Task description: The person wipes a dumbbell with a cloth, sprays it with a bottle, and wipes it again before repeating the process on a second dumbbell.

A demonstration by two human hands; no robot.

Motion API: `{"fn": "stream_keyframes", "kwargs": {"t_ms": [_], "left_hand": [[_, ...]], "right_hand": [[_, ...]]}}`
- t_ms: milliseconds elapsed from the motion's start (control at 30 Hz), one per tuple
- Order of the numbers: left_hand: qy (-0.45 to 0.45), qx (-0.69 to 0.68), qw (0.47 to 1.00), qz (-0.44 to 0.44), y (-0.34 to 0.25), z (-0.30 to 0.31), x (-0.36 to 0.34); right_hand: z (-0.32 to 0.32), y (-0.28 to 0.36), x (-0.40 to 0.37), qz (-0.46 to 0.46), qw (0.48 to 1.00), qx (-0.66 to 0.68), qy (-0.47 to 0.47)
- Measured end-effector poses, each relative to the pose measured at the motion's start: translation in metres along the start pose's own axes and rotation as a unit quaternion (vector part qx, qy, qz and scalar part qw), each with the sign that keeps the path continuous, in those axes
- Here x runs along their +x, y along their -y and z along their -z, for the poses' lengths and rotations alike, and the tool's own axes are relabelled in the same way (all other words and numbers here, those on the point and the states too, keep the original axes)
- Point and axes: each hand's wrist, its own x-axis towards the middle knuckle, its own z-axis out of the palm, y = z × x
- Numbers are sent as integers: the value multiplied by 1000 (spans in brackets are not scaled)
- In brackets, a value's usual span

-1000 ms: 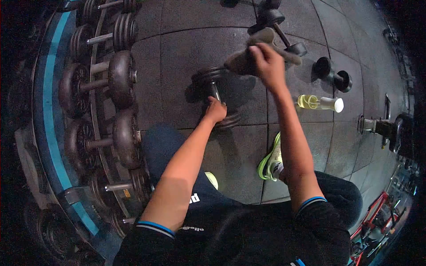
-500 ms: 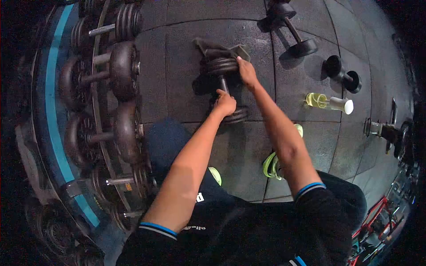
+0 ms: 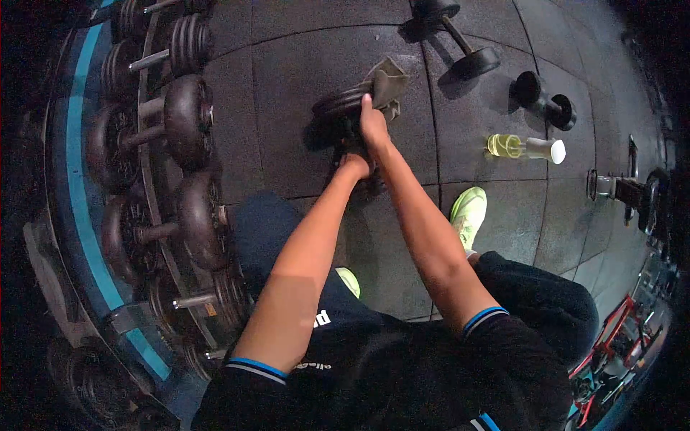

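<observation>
A black plate dumbbell [image 3: 336, 108] is in front of me at the rubber floor, its near end mostly hidden behind my hands. My left hand [image 3: 355, 167] is closed around its handle, with the fingers largely out of sight. Against the right side of the far plates, my right hand [image 3: 374, 128] is closed on a grey-brown cloth [image 3: 390, 80]. The cloth is bunched and sticks out past the fingers, up and to the right. My two hands are close together, the right one farther from me.
On the left, a rack [image 3: 154, 187] carries several dumbbells. Two black dumbbells, a larger one [image 3: 476, 63] and a smaller one [image 3: 544, 102], lie on the floor at the right. Nearer me lies a spray bottle [image 3: 514, 146] with yellow liquid. My pale yellow shoe [image 3: 468, 212] stands below it.
My right hand has moved left and slightly nearer, close to my left hand. The cloth has shifted from behind the plates to their right side. My right shoe shows more fully.
</observation>
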Motion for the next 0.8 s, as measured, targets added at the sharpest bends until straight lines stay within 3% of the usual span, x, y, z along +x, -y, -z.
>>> {"fn": "stream_keyframes", "kwargs": {"t_ms": [33,67,233,367,400,433,467,500,533,567,600,633,667,767,800], "left_hand": [[-4,13,1000,-10,1,-2,3],[-8,21,1000,-21,2,-1,6],[-40,75,996,-33,9,6,-1],[-97,188,975,-66,10,19,-14],[-110,207,969,-82,11,22,-13],[-133,60,963,-227,45,10,21],[-86,-14,982,-170,36,36,4],[-48,-86,989,-107,25,62,-15],[-64,-159,978,-118,1,100,-59],[-40,-211,963,-162,-15,129,-85],[-15,-263,943,-205,-22,143,-98],[6,-320,924,-209,-20,146,-94],[4,-275,941,-196,-35,163,-121],[-32,-312,896,-315,-27,163,-114],[-64,-303,888,-339,-27,165,-116]], "right_hand": [[5,6,-12,49,991,-123,-5],[6,9,-38,128,978,-163,-32],[17,56,-91,248,946,-180,101],[28,37,-66,457,870,-173,73],[43,44,-66,406,894,-169,87],[61,55,-66,301,930,-188,99],[77,62,-61,190,954,-205,109],[86,51,-51,131,976,58,162],[95,35,-39,64,923,319,203],[110,21,-22,20,879,367,305],[120,29,-33,2,842,427,328],[127,47,-45,70,870,359,331],[134,67,-56,136,889,284,332],[131,106,-76,295,926,69,226],[135,104,-75,301,935,33,184]]}}
